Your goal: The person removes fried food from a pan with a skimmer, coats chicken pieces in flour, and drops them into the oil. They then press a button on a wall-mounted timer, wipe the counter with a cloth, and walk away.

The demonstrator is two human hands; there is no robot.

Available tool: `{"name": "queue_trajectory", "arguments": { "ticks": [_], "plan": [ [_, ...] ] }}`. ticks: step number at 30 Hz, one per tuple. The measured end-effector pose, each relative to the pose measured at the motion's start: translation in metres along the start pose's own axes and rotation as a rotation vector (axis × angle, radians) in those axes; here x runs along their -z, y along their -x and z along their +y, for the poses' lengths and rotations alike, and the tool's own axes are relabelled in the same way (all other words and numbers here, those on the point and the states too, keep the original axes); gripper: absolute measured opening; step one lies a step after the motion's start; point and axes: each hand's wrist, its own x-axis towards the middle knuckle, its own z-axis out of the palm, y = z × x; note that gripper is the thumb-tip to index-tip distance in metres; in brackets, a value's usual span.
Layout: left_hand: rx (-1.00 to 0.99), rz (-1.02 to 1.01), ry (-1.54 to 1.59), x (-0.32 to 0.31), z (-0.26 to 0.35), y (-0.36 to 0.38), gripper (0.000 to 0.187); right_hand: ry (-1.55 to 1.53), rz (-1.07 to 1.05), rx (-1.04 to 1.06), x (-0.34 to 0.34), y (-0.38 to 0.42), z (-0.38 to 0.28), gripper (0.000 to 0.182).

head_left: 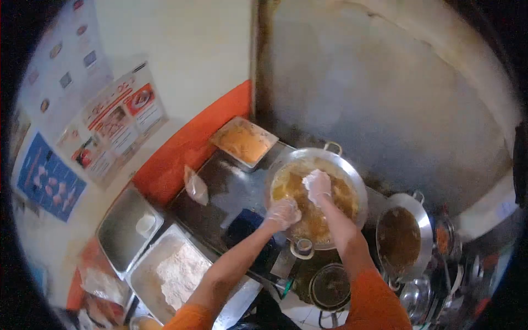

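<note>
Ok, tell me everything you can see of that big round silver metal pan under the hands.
The big round silver metal pan has a shiny, sloping wall and a yellowish metal loop handle at its far rim. It stands upright, holding yellow-brown liquid with pale foam, left of a smaller silver metal pan. The left hand and right hand are over it; any contact is unclear. Its underside is hidden.

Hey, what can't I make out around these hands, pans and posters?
Head view throughout:
Right hand: any grip lost in whitish coating and blur.
Left hand: any grip blurred.
Big pan: depths hidden by murky liquid.
Poster: print too small.
Powder tray: partly behind left forearm.
</note>
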Motion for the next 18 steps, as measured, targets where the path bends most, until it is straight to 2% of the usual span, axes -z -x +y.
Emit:
{"name": "queue_trajectory", "arguments": {
  "ticks": [2, 3, 4, 5, 7, 9, 10, 13, 14, 15, 16, 17, 18],
  "plan": [
    [-0.067, 0.133, 0.052, -0.047, -0.016, -0.018, 0.021, 0.214, -0.017, 0.026, 0.027, 0.01, -0.006, 0.015],
    [-0.077, 0.164, 0.076, -0.064, -0.019, -0.02, 0.019, 0.117, 0.013, -0.077, 0.021, 0.01, -0.004, 0.013],
    [-0.087, 0.204, 0.1, -0.053, -0.011, -0.011, 0.017, 0.018, 0.052, -0.177, 0.016, 0.01, -0.002, 0.017],
    [-0.071, 0.173, 0.047, -0.052, -0.013, -0.012, 0.017, 0.12, -0.01, -0.106, -0.026, 0.0, 0.038, 0.038],
    [-0.104, 0.208, 0.15, -0.04, -0.018, 0.001, 0.015, 0.442, 0.184, -0.002, 0.058, 0.018, 0.007, 0.02],
    [-0.076, 0.178, 0.143, 0.023, -0.005, 0.05, 0.013, 0.274, -0.124, 0.12, 0.099, -0.008, -0.014, 0.026],
    [-0.089, 0.157, 0.134, 0.057, -0.004, 0.071, 0.013, -0.14, 0.095, -0.28, 0.118, -0.006, -0.038, 0.025],
    [-0.012, 0.121, 0.115, 0.117, -0.023, 0.152, 0.02, -0.954, 0.301, -0.24, 0.219, 0.032, -0.144, 0.021],
    [-0.035, 0.259, 0.041, 0.137, -0.029, 0.191, 0.009, -0.781, 0.333, 0.25, 0.223, 0.035, -0.154, 0.019],
    [-0.057, 0.273, 0.013, 0.14, -0.056, 0.229, 0.019, -0.748, 0.25, 0.445, 0.228, 0.045, -0.176, 0.018],
    [0.131, 0.13, -0.069, 0.158, -0.063, 0.266, 0.023, -0.728, 0.156, 0.639, 0.233, 0.055, -0.197, 0.017],
    [-0.044, 0.32, -0.016, 0.145, -0.095, 0.307, 0.027, -0.87, -0.029, 0.535, 0.244, 0.082, -0.25, 0.018],
    [0.32, -0.082, -0.1, 0.168, -0.093, 0.341, 0.026, -0.997, -0.218, 0.429, 0.255, 0.106, -0.299, 0.019]
  ]
}}
